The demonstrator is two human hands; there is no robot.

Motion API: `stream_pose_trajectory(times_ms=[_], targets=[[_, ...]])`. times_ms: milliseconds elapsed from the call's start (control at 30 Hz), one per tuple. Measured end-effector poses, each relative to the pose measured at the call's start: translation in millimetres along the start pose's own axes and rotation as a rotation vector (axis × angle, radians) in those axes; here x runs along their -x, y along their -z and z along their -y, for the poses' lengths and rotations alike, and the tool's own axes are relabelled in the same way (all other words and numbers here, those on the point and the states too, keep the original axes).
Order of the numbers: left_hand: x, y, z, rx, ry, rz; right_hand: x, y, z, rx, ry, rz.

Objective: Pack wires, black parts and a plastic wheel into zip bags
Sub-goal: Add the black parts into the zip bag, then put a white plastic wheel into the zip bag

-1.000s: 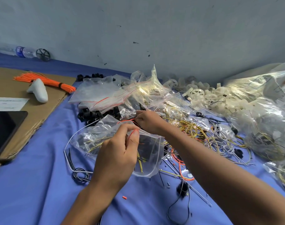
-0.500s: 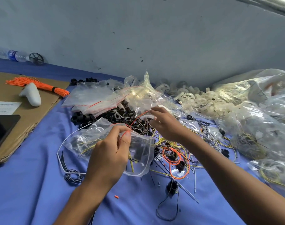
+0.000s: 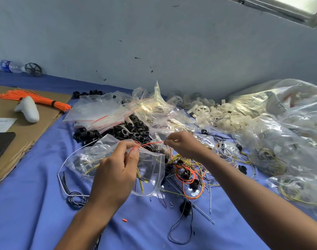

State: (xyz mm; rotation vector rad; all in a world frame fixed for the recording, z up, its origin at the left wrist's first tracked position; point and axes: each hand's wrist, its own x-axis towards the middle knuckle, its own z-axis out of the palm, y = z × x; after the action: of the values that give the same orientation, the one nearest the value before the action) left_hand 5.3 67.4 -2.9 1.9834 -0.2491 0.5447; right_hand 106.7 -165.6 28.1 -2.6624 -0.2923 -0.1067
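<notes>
Head view, left hand [image 3: 116,170]: I see its fingers pinching the mouth of the zip bag [image 3: 154,177], mid-desk.
Right hand [image 3: 183,144]: fingers pinch an orange wire [image 3: 154,142] at the bag's 1 o'clock.
Black parts [image 3: 128,130]: heaped at its 12 o'clock.
Wheels [image 3: 202,110]: piled at its 2 o'clock.

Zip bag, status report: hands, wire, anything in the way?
Left hand pinches zip bag mouth. Right hand pinches orange wire leading to mouth. Wire tangle beside bag, not blocking.

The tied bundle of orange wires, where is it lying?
In the head view the orange wire bundle lies at far left on the brown cardboard, right behind the white handheld device.
</notes>
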Motion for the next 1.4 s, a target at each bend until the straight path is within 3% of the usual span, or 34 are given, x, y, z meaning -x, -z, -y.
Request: stream_pose_trajectory(times_ms=[167, 433, 733, 833, 1100, 1300, 1400], targets=[[0, 2, 3, -0.004, 0.001, -0.010, -2, -10, -3, -0.335, -0.204, -0.072], [-1, 0, 4, -0.003, -0.002, 0.001, 4, -5, 5, -0.003, 0.022, 0.258], [0, 1, 2, -0.007, -0.028, 0.007, 9, 3, 0, 0.101, 0.084, 0.221], [1, 2, 2, -0.009, -0.025, 0.007, 14, 14, -8, 0.070, 0.009, 0.152], [1, 4, 1, -0.018, -0.015, 0.007, 51, 62, -4, -0.238, -0.079, -0.006], [0, 1, 0, -0.011, 0.024, 0.013, 129, 78, 35, -0.831, 0.018, -0.098], [1, -1, -5, -0.003, 0.035, 0.021, 168, 60, 57, -1.001, 0.101, -0.051]])
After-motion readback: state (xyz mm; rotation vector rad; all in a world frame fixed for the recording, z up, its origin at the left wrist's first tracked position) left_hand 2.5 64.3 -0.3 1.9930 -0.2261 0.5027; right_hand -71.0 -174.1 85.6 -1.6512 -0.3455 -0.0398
